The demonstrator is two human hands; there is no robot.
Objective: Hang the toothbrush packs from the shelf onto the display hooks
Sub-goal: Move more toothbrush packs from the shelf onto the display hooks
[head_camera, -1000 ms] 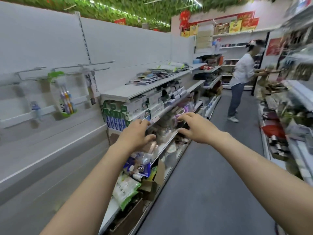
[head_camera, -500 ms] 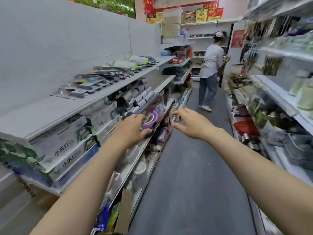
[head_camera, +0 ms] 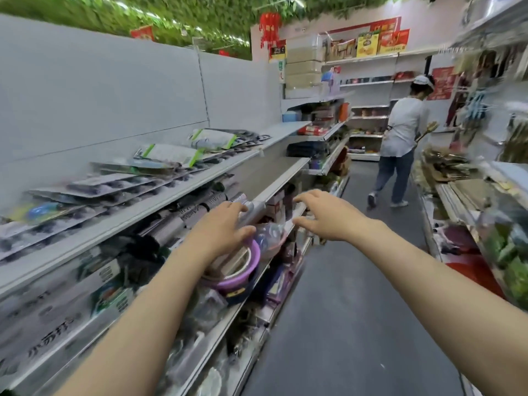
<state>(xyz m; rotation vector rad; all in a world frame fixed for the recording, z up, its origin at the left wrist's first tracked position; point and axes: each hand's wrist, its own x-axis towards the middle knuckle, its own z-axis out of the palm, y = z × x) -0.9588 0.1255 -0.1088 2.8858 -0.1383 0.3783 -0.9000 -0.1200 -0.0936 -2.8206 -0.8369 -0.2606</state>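
Extending forward from the lower frame, both bare forearms are seen raised over the aisle with palms turned down. The left hand (head_camera: 221, 228) is held with fingers loosely spread and nothing grasped, positioned in front of the edge of the middle shelf (head_camera: 274, 182), above a purple basin (head_camera: 243, 274). The right hand (head_camera: 328, 217) is likewise released, fingers relaxed and slightly bent, pointing toward 11 o'clock; no item is held. The toothbrush packs (head_camera: 171, 157) are observed lying flat in overlapping rows on the top shelf (head_camera: 114, 221), at roughly 10 o'clock from both hands and well apart from them. Their long axes are seen to run across the shelf, roughly along the 8-to-2 o'clock line; which end is the hanging end cannot be told through the blur. A green-edged pack (head_camera: 213, 138) is noted farther along the same shelf. Another person (head_camera: 400, 144) is recorded standing at the far end of the aisle, at about 1 o'clock.
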